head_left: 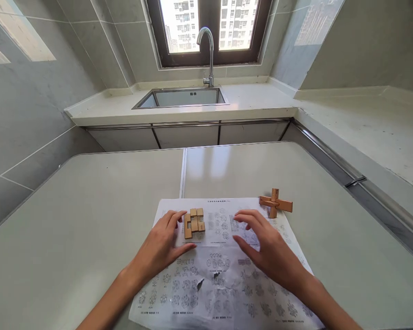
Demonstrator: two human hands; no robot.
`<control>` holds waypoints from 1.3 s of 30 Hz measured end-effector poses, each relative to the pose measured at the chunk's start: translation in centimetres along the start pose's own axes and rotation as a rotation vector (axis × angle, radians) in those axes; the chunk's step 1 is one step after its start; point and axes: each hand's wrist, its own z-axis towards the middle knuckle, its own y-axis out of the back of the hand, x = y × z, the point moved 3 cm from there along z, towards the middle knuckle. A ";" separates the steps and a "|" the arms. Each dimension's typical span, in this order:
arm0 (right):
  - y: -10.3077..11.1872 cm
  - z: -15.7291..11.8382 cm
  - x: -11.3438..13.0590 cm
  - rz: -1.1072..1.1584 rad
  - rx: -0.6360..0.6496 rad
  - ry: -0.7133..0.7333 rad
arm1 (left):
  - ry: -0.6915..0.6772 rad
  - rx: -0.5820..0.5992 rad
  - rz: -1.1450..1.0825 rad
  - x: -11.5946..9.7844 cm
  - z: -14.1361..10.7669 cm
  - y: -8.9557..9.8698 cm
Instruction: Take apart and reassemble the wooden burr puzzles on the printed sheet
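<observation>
Across a pale bench (89,206), blocks (194,224) sit grouped on a sheet (223,254), seemingly not yet interlocked, beside an empty, curved left hand (161,237); the right hand (267,243) spreads, also empty, near an apparently assembled cross (274,201).

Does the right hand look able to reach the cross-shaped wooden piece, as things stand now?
Probably yes: the right hand looks empty and open, and the cross-shaped wooden piece sits just beyond it, at the printed sheet's far right corner, with nothing visible between them.
</observation>
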 end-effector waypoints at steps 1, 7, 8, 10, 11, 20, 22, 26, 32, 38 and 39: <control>-1.0 0.4 0.0 0.031 0.053 0.023 | 0.013 0.002 0.006 0.0 0.3 -0.1; -5.2 3.7 -0.8 0.037 0.241 0.149 | 0.054 0.110 -0.022 0.6 2.0 0.0; -5.7 4.2 -0.9 0.026 0.267 0.161 | 0.040 0.136 -0.028 0.6 2.2 0.2; -6.3 5.2 -0.9 0.019 0.301 0.168 | 0.000 0.180 -0.040 0.7 2.8 0.5; -6.5 5.5 -0.9 0.019 0.307 0.176 | -0.016 0.196 -0.046 0.7 3.0 0.6; -4.8 4.8 -2.5 0.032 0.279 0.144 | -0.022 0.252 -0.112 -0.3 3.8 -0.4; -3.6 4.2 -3.0 0.081 0.234 0.073 | -0.004 0.255 -0.187 -0.5 3.9 -0.7; -1.6 3.4 -2.9 0.323 0.152 -0.066 | 0.037 0.212 -0.389 -1.0 4.0 -1.0; -1.4 3.7 -0.6 0.693 0.166 -0.164 | 0.009 0.124 -0.550 -2.1 4.1 -1.7; -2.2 4.2 0.9 0.645 0.177 -0.208 | -0.003 -0.004 -0.624 -2.6 3.7 -2.5; -2.4 4.3 1.0 0.629 0.167 -0.214 | -0.008 -0.035 -0.616 -2.5 3.6 -2.6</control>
